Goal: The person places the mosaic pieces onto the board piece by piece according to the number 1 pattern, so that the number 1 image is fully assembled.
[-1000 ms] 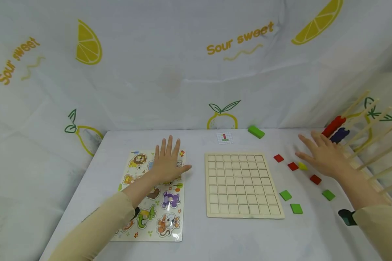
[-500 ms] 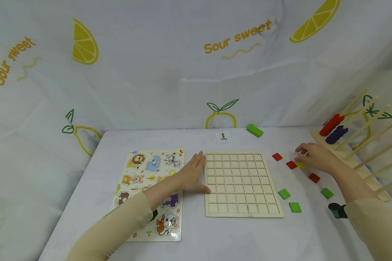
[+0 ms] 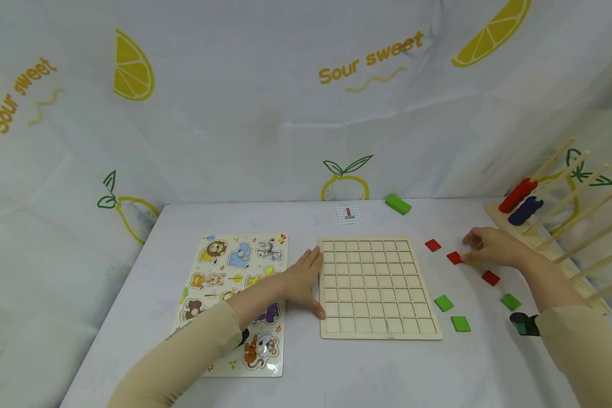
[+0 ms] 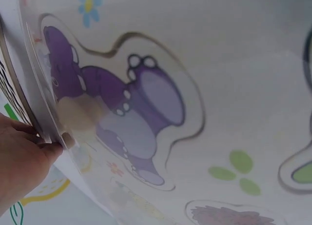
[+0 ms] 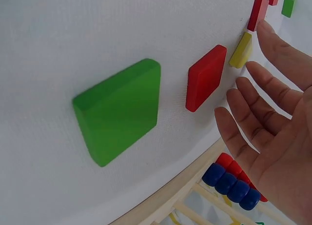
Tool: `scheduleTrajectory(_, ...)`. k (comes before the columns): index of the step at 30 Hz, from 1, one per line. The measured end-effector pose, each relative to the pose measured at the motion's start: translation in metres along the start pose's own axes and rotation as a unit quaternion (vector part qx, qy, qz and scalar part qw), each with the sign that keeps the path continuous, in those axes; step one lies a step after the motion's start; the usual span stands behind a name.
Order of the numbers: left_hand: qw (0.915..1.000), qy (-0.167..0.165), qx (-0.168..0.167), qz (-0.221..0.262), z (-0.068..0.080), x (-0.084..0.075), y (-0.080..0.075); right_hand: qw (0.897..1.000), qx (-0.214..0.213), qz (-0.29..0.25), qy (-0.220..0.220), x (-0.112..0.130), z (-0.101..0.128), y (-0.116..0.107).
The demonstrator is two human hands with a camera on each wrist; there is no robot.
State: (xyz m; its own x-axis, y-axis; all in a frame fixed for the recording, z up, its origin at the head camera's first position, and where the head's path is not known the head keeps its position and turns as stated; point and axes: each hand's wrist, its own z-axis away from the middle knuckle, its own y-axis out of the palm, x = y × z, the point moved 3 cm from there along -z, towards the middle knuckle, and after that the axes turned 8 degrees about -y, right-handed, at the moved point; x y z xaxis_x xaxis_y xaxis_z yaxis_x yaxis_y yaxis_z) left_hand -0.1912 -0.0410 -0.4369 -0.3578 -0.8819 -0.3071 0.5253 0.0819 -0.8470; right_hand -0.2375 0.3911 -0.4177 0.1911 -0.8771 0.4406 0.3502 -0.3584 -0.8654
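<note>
My left hand (image 3: 302, 281) rests along the left edge of a pale wooden grid board (image 3: 379, 289), fingers fairly straight and thumb on the lower edge side. In the left wrist view, the fingertips of that hand (image 4: 24, 161) touch an edge. My right hand (image 3: 494, 247) hovers over a yellow tile (image 5: 241, 50), which it mostly covers in the head view. Loosely bent fingers surround the tile without a visible grip. The right thumb is close to a red tile (image 3: 454, 258). Another red tile (image 3: 491, 277) and a green tile (image 3: 510, 301) lie nearer me.
An animal peg puzzle (image 3: 270, 362) lies under my left forearm. Behind the board are a pattern card (image 3: 349, 215) and a green block (image 3: 398, 204). A rod rack (image 3: 545, 246) with red beads (image 3: 518, 195) and blue beads (image 3: 525, 211) borders the right side. More green tiles (image 3: 443, 303) lie beside the board.
My left hand has moved right from above the puzzle to the board's left edge, then slid slightly nearer me. My right hand has come down and left to the yellow tile.
</note>
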Motion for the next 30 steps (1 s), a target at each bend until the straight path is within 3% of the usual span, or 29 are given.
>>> scheduleTrajectory(12, 0.9998, -0.011, 0.0, -0.018, 0.0, -0.004, 0.0, 0.999, 0.036, -0.009, 0.01, -0.01, -0.001, 0.0)
scheduleTrajectory(30, 0.9993, -0.012, -0.002, -0.036, 0.0, -0.004, 0.0, 0.999, 0.036, -0.02, 0.03, -0.009, -0.003, 0.001)
